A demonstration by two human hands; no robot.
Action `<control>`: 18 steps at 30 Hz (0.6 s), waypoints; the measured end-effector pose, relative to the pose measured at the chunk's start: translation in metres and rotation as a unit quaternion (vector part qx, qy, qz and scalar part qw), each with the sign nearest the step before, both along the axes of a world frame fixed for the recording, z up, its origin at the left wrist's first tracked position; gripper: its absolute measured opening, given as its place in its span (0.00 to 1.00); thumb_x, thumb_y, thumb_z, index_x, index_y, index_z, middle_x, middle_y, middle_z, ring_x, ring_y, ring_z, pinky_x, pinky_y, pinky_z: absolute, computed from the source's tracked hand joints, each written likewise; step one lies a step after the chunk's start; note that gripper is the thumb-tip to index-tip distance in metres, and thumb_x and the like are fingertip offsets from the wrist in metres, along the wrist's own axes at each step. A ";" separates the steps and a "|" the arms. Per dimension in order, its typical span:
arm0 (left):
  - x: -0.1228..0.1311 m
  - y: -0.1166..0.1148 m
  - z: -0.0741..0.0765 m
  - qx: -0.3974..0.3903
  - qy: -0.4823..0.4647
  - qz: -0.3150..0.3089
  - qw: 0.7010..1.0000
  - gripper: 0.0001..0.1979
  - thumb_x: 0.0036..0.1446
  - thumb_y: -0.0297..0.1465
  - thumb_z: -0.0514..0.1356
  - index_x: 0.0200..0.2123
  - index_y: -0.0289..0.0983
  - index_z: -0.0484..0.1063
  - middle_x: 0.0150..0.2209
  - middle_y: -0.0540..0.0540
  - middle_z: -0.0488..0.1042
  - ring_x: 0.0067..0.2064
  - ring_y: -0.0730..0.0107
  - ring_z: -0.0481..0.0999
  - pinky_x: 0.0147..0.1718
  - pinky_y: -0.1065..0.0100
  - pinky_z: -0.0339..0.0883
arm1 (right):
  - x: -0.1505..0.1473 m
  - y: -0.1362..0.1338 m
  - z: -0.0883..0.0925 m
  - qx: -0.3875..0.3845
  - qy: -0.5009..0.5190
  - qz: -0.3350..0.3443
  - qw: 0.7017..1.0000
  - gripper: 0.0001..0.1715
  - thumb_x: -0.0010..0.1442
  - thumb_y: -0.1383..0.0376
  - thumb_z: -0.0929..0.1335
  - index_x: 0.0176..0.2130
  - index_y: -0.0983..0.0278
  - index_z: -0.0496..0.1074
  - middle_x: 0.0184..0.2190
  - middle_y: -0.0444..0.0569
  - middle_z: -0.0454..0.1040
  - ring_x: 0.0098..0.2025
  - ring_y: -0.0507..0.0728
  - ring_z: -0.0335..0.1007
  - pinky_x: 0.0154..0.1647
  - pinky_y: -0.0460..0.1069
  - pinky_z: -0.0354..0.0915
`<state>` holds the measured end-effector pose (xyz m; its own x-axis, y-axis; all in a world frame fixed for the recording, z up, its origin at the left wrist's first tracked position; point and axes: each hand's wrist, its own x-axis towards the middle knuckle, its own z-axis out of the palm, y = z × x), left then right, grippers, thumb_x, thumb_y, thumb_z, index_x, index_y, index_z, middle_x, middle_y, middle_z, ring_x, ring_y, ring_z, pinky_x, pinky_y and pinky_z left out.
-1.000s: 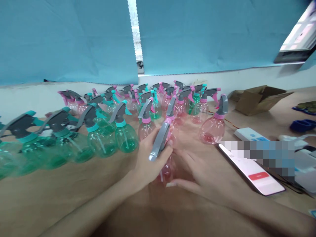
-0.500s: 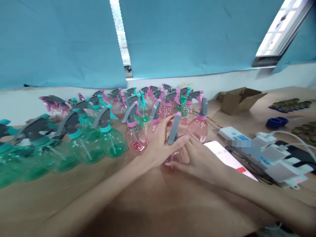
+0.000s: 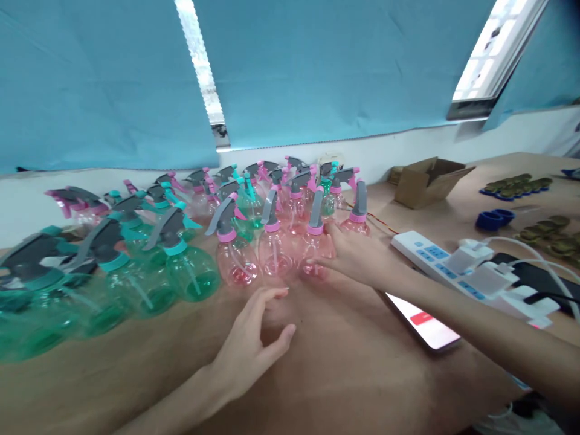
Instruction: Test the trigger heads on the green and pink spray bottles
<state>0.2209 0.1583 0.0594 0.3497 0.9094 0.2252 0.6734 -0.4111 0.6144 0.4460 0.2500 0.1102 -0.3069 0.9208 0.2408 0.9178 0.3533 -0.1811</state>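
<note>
My right hand (image 3: pixel 351 251) wraps the right side of a pink spray bottle (image 3: pixel 316 254) with a grey trigger head, its thumb across the front. This bottle stands in a row, between another pink spray bottle (image 3: pixel 275 257) and one partly hidden behind my right hand (image 3: pixel 357 222). My left hand (image 3: pixel 254 338) is over the table in front of the pink bottles, thumb and fingers apart, with nothing in it. To its upper left is a green spray bottle (image 3: pixel 193 275) with a turquoise collar and some liquid inside.
Several more green and pink spray bottles crowd the left and back of the table (image 3: pixel 335 368). On the right lie a phone (image 3: pixel 423 320), a power strip (image 3: pixel 444 266) with plugs and cables, an open cardboard box (image 3: pixel 428 181) and blue rings (image 3: pixel 495 219).
Both hands were around the pink spray bottle. It now stands farther back in the row; my left hand has let go and drawn back toward me. The view has shifted slightly.
</note>
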 end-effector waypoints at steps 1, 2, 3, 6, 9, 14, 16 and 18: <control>0.000 0.000 -0.001 0.000 0.004 -0.001 1.000 0.19 0.60 0.32 0.56 0.53 0.45 0.56 0.54 0.44 0.66 0.53 0.57 0.69 0.51 0.50 0.66 | 0.000 0.002 0.001 -0.003 -0.001 -0.004 1.000 0.30 0.58 0.54 0.66 0.53 0.69 0.62 0.44 0.61 0.75 0.40 0.69 0.74 0.29 0.52 0.59; 0.000 0.000 -0.002 0.002 0.005 -0.001 1.000 0.18 0.60 0.32 0.56 0.53 0.45 0.57 0.54 0.44 0.67 0.52 0.57 0.70 0.50 0.51 0.67 | -0.001 0.004 0.001 -0.006 -0.001 -0.007 1.000 0.29 0.57 0.54 0.67 0.52 0.69 0.62 0.43 0.60 0.76 0.39 0.69 0.74 0.29 0.52 0.59; 0.001 0.001 -0.003 0.004 0.005 -0.001 1.000 0.18 0.60 0.32 0.56 0.53 0.45 0.58 0.53 0.44 0.67 0.51 0.58 0.70 0.49 0.51 0.67 | -0.001 0.006 0.001 -0.008 0.000 -0.010 1.000 0.27 0.57 0.54 0.67 0.50 0.68 0.63 0.42 0.60 0.76 0.39 0.69 0.74 0.28 0.51 0.58; 0.006 0.006 -0.003 0.007 -0.002 -0.002 1.000 0.16 0.59 0.30 0.56 0.50 0.44 0.60 0.50 0.44 0.70 0.46 0.60 0.73 0.46 0.54 0.70 | -0.001 0.011 0.000 -0.011 0.003 -0.016 1.000 0.25 0.56 0.54 0.67 0.47 0.67 0.64 0.40 0.59 0.76 0.38 0.68 0.74 0.27 0.50 0.57; 0.010 0.011 -0.003 0.002 -0.017 -0.005 1.000 0.14 0.59 0.29 0.56 0.49 0.43 0.62 0.48 0.45 0.71 0.43 0.63 0.75 0.44 0.56 0.71 | -0.002 0.015 -0.001 -0.012 0.007 -0.021 1.000 0.27 0.56 0.53 0.67 0.49 0.68 0.63 0.40 0.59 0.76 0.38 0.68 0.74 0.27 0.50 0.56; 0.014 0.015 -0.003 -0.009 -0.036 -0.017 0.999 0.14 0.60 0.29 0.55 0.49 0.43 0.61 0.49 0.45 0.71 0.44 0.63 0.74 0.44 0.56 0.71 | -0.005 0.021 -0.002 -0.014 0.017 -0.019 1.000 0.30 0.58 0.53 0.66 0.53 0.68 0.59 0.41 0.60 0.76 0.39 0.68 0.75 0.26 0.50 0.54; 0.014 0.016 -0.002 -0.010 -0.047 -0.020 0.999 0.13 0.60 0.28 0.54 0.49 0.42 0.61 0.49 0.45 0.71 0.46 0.62 0.73 0.44 0.56 0.71 | -0.006 0.023 -0.003 -0.016 0.021 -0.018 1.000 0.29 0.58 0.53 0.66 0.52 0.68 0.60 0.41 0.60 0.76 0.37 0.68 0.75 0.26 0.50 0.54; 0.015 0.017 -0.001 -0.015 -0.057 -0.015 0.998 0.13 0.60 0.27 0.54 0.48 0.42 0.62 0.48 0.45 0.71 0.47 0.62 0.73 0.45 0.56 0.71 | -0.007 0.025 -0.003 -0.017 0.023 -0.014 0.999 0.26 0.58 0.54 0.65 0.49 0.68 0.62 0.41 0.59 0.75 0.36 0.67 0.75 0.25 0.50 0.54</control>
<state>0.2359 0.1758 0.0585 0.3515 0.9055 0.2376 0.5860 -0.4107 0.6985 0.4388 0.2747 0.1068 -0.2707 0.9367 0.2223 0.9174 0.3210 -0.2354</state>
